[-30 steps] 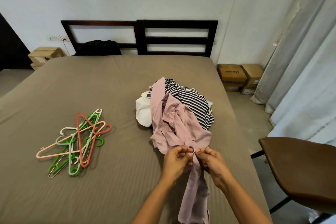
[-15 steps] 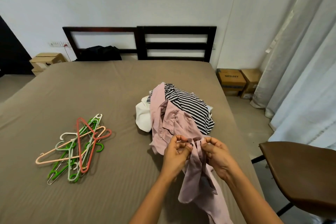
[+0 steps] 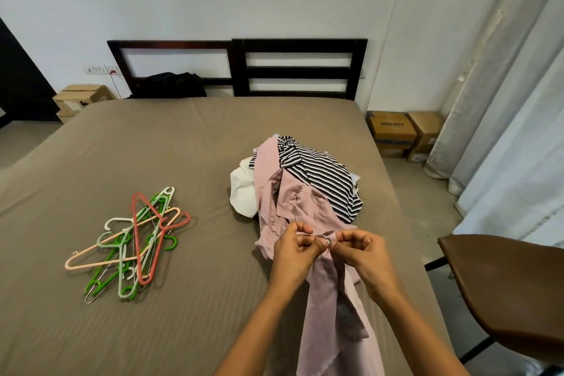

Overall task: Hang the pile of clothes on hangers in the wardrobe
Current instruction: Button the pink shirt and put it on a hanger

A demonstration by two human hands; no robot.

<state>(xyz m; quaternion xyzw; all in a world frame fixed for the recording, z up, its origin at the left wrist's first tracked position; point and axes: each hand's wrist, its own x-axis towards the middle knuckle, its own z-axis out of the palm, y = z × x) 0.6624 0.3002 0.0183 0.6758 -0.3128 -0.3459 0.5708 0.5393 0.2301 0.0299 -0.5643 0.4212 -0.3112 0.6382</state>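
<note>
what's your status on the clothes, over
Left hand and right hand pinching pink garment. Clothes pile on bed, hangers lying apart, unused. Nothing in the way.

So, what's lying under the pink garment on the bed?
The striped top and a white garment show from beneath the pink garment; anything deeper down is covered.

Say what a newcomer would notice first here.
Both hands meet low at centre: the left hand and right hand pinch the pink garment, which trails down toward the camera. A striped top lies on the pile behind it, and a tangle of coloured hangers lies to the left on the brown bed.
</note>
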